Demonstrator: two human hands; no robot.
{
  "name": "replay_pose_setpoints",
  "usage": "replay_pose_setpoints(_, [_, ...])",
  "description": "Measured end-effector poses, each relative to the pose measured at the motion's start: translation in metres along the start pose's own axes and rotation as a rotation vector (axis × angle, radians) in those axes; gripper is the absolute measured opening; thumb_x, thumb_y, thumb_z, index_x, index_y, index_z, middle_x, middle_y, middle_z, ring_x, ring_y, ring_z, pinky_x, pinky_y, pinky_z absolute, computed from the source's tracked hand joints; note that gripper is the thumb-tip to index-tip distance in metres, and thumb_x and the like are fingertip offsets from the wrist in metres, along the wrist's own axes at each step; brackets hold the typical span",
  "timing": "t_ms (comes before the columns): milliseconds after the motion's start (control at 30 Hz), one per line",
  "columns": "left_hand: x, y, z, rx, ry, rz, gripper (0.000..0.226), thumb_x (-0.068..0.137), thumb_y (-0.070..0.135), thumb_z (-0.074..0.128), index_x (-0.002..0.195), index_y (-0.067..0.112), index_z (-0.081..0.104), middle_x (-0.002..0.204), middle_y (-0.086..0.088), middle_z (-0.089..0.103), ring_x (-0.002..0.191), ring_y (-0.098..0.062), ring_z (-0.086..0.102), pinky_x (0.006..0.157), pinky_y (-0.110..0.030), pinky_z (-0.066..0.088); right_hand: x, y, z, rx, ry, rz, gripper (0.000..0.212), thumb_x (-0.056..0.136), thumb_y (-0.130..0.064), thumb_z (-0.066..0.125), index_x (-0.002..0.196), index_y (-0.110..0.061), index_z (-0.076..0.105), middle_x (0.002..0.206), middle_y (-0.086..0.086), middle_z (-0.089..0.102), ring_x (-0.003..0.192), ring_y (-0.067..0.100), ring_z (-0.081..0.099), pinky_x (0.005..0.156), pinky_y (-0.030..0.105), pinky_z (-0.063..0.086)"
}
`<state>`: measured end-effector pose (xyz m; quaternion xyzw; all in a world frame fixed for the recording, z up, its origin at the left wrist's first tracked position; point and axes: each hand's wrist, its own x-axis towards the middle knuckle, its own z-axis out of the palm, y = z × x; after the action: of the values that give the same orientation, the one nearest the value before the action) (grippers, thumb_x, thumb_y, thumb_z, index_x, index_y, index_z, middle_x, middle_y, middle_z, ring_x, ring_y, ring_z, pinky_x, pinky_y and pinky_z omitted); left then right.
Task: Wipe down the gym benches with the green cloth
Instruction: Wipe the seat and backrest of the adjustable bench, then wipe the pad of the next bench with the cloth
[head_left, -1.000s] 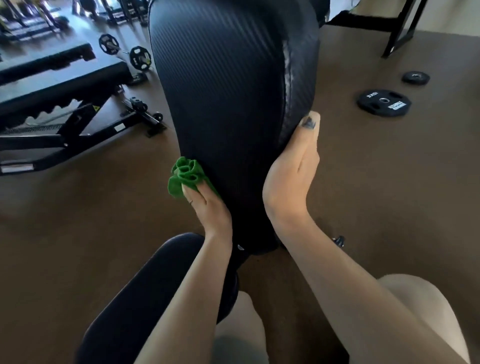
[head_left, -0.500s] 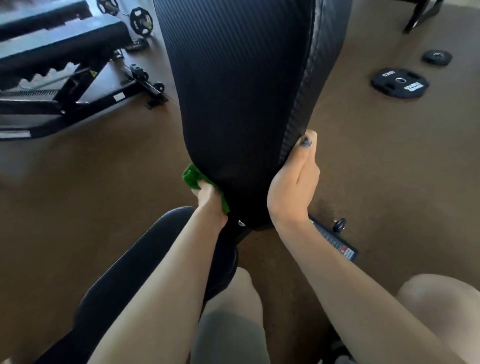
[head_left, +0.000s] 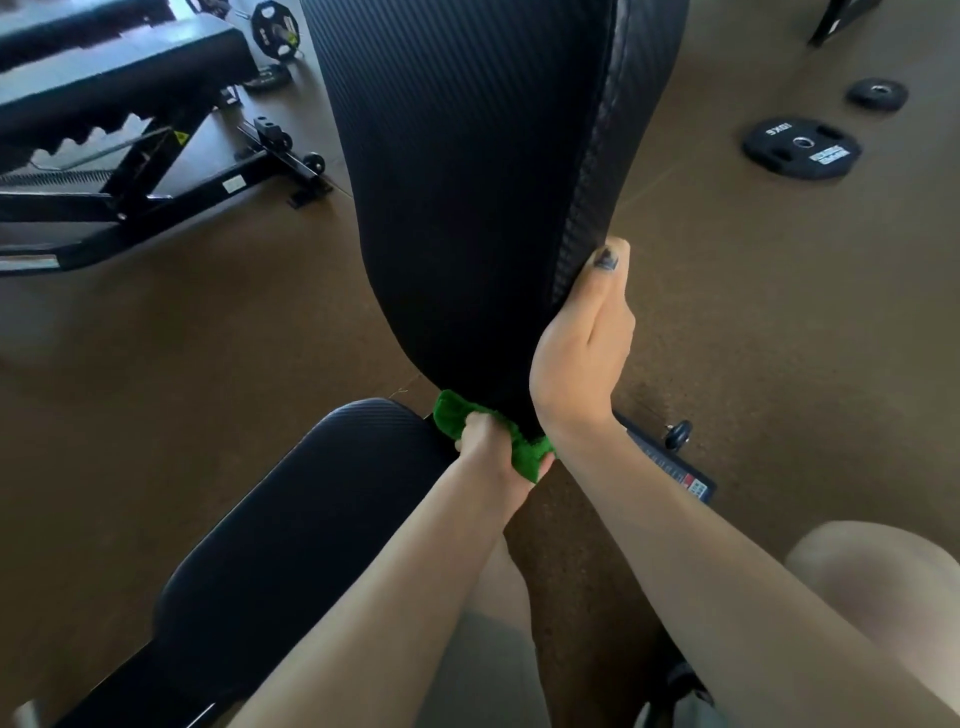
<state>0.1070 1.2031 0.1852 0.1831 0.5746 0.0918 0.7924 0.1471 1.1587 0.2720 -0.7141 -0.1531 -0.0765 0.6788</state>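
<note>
Upright backrest (head_left: 467, 182); cloth (head_left: 452, 413) probably touching.

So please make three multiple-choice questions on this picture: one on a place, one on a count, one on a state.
1. Where is the green cloth?
A. at the backrest's lower end
B. on the floor
C. on the far bench

2. How many weight plates lie on the floor at right?
A. none
B. two
C. five

3. What is the right hand doing?
A. hanging free
B. holding a plate
C. gripping the backrest's edge

Key: 1 A, the left hand holds it there; 2 B, a large plate and a small plate; 3 C, its thumb lies along the edge.
</note>
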Motion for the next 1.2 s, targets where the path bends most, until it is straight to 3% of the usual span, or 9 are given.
replay_pose_setpoints(100, [-0.033,-0.01,0.004,-0.081,-0.025,-0.073,0.018,0.11,0.015,0.043,0.114,0.008,0.059,0.117,-0.014,0.067,0.127,-0.036,0.06,0.096,-0.05,0.051,0.0,0.0,-0.003,0.014,-0.026,-0.008,0.037,0.107,-0.044,0.017,0.097,-0.019,0.042,0.07,-0.013,0.044,0.063,0.002,0.046,0.067,0.033,0.041])
replay_pose_setpoints(300, [-0.043,-0.023,-0.008,-0.027,-0.082,-0.044,0.029,0.109,0.023,0.044,0.131,0.016,0.062,0.123,-0.012,0.071,0.105,-0.032,0.07,0.088,-0.051,0.06,0.008,0.003,-0.022,0.053,-0.128,-0.048,0.035,0.112,-0.031,0.029,0.079,-0.025,0.039,0.063,-0.014,0.039,0.056,0.001,0.039,0.055,0.02,0.032])
replay_pose_setpoints(433, [-0.055,-0.048,-0.017,0.148,-0.284,-0.187,0.046,0.109,0.044,0.04,0.128,0.012,0.067,0.116,-0.015,0.077,0.099,-0.033,0.076,0.081,-0.047,0.059,0.024,0.046,-0.053,-0.197,-0.144,0.133,0.037,0.108,-0.036,0.038,0.087,-0.011,0.056,0.076,0.0,0.066,0.07,0.012,0.06,0.064,0.034,0.045])
replay_pose_setpoints(567, [-0.048,-0.056,-0.008,0.338,-0.506,-0.22,0.061,0.105,0.055,0.033,0.105,0.014,0.079,0.104,-0.012,0.079,0.083,-0.028,0.079,0.075,-0.038,0.058,0.056,0.08,-0.096,-0.572,-0.762,0.562,0.024,0.101,-0.045,0.054,0.101,-0.025,0.067,0.106,0.001,0.073,0.1,0.023,0.068,0.088,0.038,0.056])
replay_pose_setpoints(667, [-0.03,-0.054,0.01,0.377,-0.586,-0.199,0.069,0.105,0.066,0.028,0.124,0.019,0.073,0.126,-0.011,0.074,0.105,-0.027,0.075,0.087,-0.041,0.057,0.069,0.083,-0.121,-0.475,-1.107,0.834,0.026,0.101,-0.046,0.059,0.117,-0.029,0.068,0.113,-0.004,0.074,0.1,0.017,0.073,0.088,0.038,0.059])
replay_pose_setpoints(833, [-0.024,-0.062,0.055,0.414,-0.561,-0.161,0.077,0.103,0.072,0.022,0.147,0.019,0.056,0.142,-0.014,0.064,0.133,-0.03,0.061,0.114,-0.049,0.042,0.098,0.103,-0.144,-0.314,-1.013,0.95,0.037,0.091,-0.032,0.076,0.126,-0.022,0.066,0.112,0.003,0.076,0.1,0.022,0.076,0.089,0.043,0.062])
replay_pose_setpoints(1033, [-0.082,-0.04,0.135,0.541,-0.458,-0.093,0.041,0.107,0.043,0.045,0.135,0.02,0.065,0.123,-0.006,0.075,0.106,-0.021,0.075,0.077,-0.035,0.06,0.155,0.076,-0.172,-0.313,-0.876,0.966,0.052,0.085,-0.019,0.081,0.133,-0.023,0.062,0.12,0.008,0.07,0.104,0.025,0.07,0.092,0.046,0.059])
replay_pose_setpoints(1100, [-0.098,-0.028,0.156,0.568,-0.438,-0.044,0.03,0.104,0.028,0.053,0.13,0.019,0.065,0.119,-0.006,0.076,0.1,-0.021,0.076,0.077,-0.036,0.062,0.176,0.06,-0.175,-0.301,-0.783,0.915,0.055,0.082,-0.017,0.082,0.132,-0.024,0.063,0.121,0.009,0.068,0.105,0.026,0.069,0.095,0.049,0.058])
replay_pose_setpoints(1200, [-0.127,-0.003,0.198,0.598,-0.351,0.02,0.046,0.093,0.01,0.064,0.136,0.021,0.053,0.127,-0.012,0.071,0.108,-0.028,0.074,0.092,-0.05,0.061,0.218,0.023,-0.184,-0.228,-0.647,0.91,0.053,0.08,-0.012,0.083,0.127,-0.021,0.063,0.114,0.012,0.072,0.099,0.03,0.074,0.091,0.053,0.06])
